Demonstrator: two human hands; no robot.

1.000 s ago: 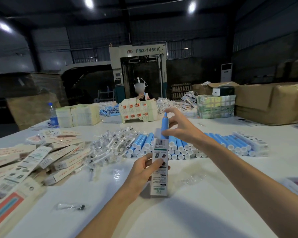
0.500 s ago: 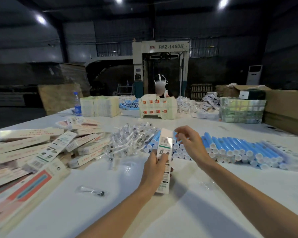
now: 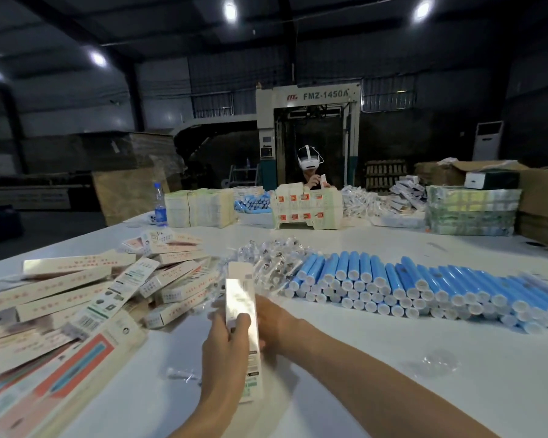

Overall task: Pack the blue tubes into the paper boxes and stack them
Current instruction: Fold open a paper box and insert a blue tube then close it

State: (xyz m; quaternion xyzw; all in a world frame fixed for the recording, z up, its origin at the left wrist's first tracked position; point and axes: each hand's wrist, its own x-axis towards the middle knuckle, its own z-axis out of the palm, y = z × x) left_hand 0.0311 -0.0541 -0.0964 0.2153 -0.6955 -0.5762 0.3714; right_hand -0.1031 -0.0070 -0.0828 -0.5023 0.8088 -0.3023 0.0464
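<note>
I hold one long white paper box [image 3: 241, 298] upright above the white table [image 3: 377, 368], its top flap standing open. My left hand [image 3: 227, 339] grips the box from the left, fingers curled over its front. My right hand [image 3: 274, 322] holds it from behind on the right, partly hidden by the box. No tube shows above the box's mouth. A wide stack of blue tubes [image 3: 418, 286] with white caps lies to the right. A loose heap of paper boxes [image 3: 108, 286] lies to the left.
Small clear plastic packets [image 3: 266, 257] are piled behind the box. One packet [image 3: 179, 373] lies near my left forearm. A person with a white headset [image 3: 310, 169] sits at the far side behind stacked cartons [image 3: 307, 208]. A water bottle [image 3: 160, 203] and cardboard boxes [image 3: 544, 200] stand at the back.
The blue tube that stuck out of the box a second ago has gone down inside it. My right hand came off the top and moved behind the box. The view swung left.
</note>
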